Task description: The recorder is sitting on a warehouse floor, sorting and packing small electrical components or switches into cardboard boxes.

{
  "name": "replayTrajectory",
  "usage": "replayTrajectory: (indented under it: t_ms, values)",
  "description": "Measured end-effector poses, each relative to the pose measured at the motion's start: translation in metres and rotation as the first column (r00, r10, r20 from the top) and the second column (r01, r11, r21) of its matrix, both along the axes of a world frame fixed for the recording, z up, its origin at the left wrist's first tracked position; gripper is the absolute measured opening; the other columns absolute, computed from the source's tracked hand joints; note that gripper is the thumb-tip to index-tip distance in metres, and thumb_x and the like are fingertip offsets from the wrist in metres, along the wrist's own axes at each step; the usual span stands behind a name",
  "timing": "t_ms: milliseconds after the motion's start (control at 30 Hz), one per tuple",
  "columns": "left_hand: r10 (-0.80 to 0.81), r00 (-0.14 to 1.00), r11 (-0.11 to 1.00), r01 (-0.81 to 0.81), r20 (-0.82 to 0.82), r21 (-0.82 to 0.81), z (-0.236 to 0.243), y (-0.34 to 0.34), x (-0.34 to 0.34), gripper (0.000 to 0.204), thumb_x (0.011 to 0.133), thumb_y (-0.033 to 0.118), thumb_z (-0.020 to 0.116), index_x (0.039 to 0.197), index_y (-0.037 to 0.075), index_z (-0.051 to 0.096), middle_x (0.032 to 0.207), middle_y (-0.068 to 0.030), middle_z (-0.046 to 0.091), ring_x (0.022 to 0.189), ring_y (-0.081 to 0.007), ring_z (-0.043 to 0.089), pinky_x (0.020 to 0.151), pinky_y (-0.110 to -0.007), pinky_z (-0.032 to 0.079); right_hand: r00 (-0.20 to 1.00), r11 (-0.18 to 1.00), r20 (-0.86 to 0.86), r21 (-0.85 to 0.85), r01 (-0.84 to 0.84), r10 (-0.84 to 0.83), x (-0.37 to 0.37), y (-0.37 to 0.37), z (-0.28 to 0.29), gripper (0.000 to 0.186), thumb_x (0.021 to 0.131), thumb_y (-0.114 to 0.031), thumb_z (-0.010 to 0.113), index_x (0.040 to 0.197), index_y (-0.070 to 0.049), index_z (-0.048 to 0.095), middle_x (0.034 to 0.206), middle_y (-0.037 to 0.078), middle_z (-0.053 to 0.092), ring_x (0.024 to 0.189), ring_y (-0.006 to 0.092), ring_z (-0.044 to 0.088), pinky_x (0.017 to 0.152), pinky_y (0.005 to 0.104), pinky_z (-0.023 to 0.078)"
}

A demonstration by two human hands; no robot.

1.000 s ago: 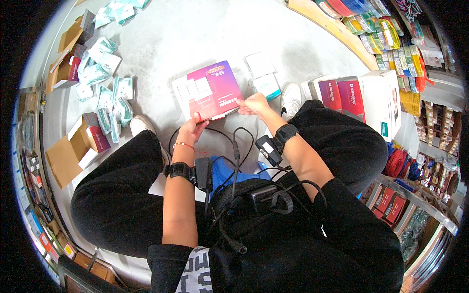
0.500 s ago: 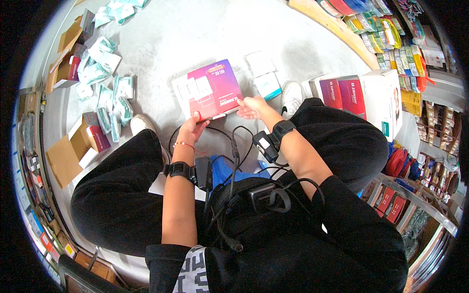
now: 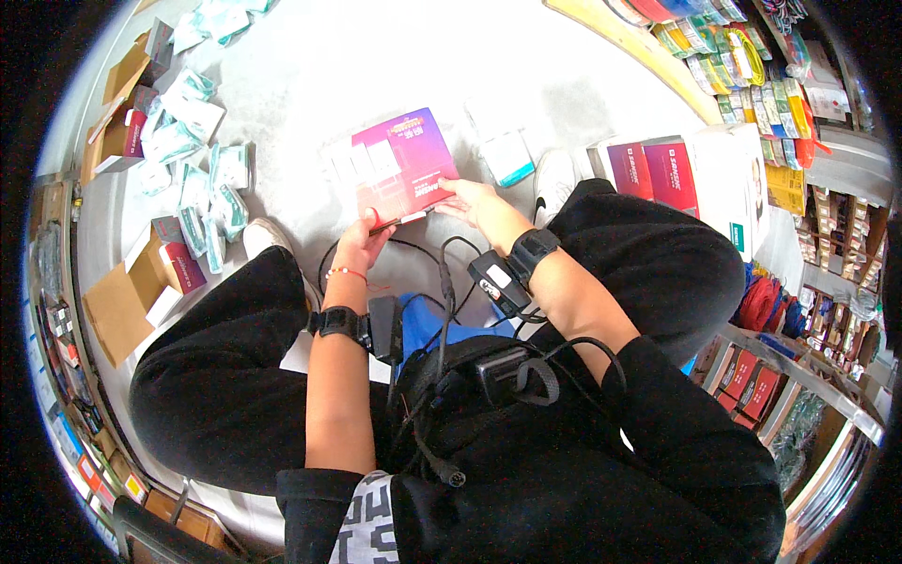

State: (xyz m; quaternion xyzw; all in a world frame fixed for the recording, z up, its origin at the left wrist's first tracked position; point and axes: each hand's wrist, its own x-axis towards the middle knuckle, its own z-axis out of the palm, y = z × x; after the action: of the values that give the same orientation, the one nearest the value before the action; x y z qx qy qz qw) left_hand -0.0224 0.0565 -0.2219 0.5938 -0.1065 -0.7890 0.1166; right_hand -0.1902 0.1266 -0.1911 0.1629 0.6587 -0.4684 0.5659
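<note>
A flat-looking red and purple cardboard box (image 3: 402, 162) with white panels printed on its face is held out over the floor between my feet. My left hand (image 3: 361, 242) grips its near left corner, thumb on top. At the near right corner, my right hand (image 3: 467, 201) has its thumb over the face and its other fingers at the edge. Beyond my right hand lies a white and teal packet (image 3: 509, 158) on the floor. How thick the box is, and whether anything is in it, I cannot tell.
Several teal and white plastic packets (image 3: 193, 117) lie in a pile at the left. Open cardboard boxes (image 3: 174, 258) stand beside them. Red-and-white boxes (image 3: 653, 174) are by my right knee. Black cables (image 3: 448, 282) hang between my arms. Stocked shelves (image 3: 827, 216) line the right side.
Both hands have drawn the box slightly nearer and left, turning it a little. My right hand has slid inward along the near edge, with its thumb now further over the face.
</note>
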Motion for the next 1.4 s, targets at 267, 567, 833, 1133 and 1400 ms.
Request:
replayTrajectory:
  t_ms: [267, 567, 833, 1133, 1400]
  values:
    - [0.001, 1.0, 1.0, -0.001, 0.006, -0.015, -0.007, 0.0, 0.002, 0.029, 0.079, 0.021, 0.047, 0.096, -0.001, 0.043, 0.088, -0.0137, 0.052, 0.077, -0.0251, 0.052, 0.068, -0.031, 0.047, 0.99, 0.956, 0.021, -0.257, 0.142, -0.142, 0.018, 0.017, 0.003, 0.02, 0.075, -0.01, 0.051, 0.089, 0.005, 0.049, 0.089, 0.012, 0.052, 0.085, 0.0198, 0.051, 0.081, 0.0271, 0.041]
    - [0.193, 0.975, 0.97, -0.172, -0.11, 0.172, -0.002, 0.006, 0.001, 0.033, 0.077, 0.026, 0.048, 0.099, 0.002, 0.042, 0.093, -0.0151, 0.05, 0.082, -0.0279, 0.051, 0.07, -0.037, 0.047, 1.0, 0.999, 0.021, 0.035, 0.01, -0.011, 0.015, 0.023, -0.013, 0.053, 0.065, -0.033, 0.064, 0.095, 0.006, 0.046, 0.083, 0.016, 0.052, 0.078, 0.025, 0.053, 0.068, 0.0343, 0.046]
    - [0.221, 0.962, 0.974, -0.211, -0.158, 0.08, -0.001, 0.019, -0.013, 0.043, 0.073, 0.027, 0.056, 0.106, 0.005, 0.04, 0.096, -0.0126, 0.049, 0.082, -0.0273, 0.052, 0.068, -0.035, 0.048, 0.999, 0.999, -0.028, -0.041, -0.026, 0.025, 0.012, 0.011, -0.024, 0.033, 0.075, -0.016, 0.052, 0.093, 0.01, 0.045, 0.087, 0.019, 0.052, 0.077, 0.0278, 0.054, 0.07, 0.036, 0.047]
    - [0.241, 0.97, 0.967, -0.236, -0.041, 0.096, 0.006, 0.01, -0.024, 0.026, 0.075, 0.009, 0.049, 0.099, 0.0, 0.043, 0.097, -0.0137, 0.049, 0.088, -0.0302, 0.049, 0.071, -0.039, 0.047, 0.997, 0.998, -0.039, -0.014, 0.06, -0.061, 0.013, 0.004, -0.024, 0.027, 0.077, -0.014, 0.047, 0.091, 0.009, 0.047, 0.086, 0.018, 0.053, 0.081, 0.0272, 0.053, 0.072, 0.0347, 0.046]
    - [0.293, 0.953, 0.956, -0.29, -0.082, 0.05, -0.003, 0.011, -0.025, 0.03, 0.08, 0.01, 0.042, 0.108, 0.0, 0.035, 0.103, -0.0143, 0.045, 0.091, -0.0291, 0.047, 0.077, -0.041, 0.043, 0.975, 0.98, -0.096, -0.013, 0.198, -0.198, 0.023, 0.002, -0.021, 0.02, 0.074, -0.004, 0.049, 0.089, 0.011, 0.047, 0.086, 0.017, 0.052, 0.079, 0.028, 0.054, 0.07, 0.0374, 0.048]
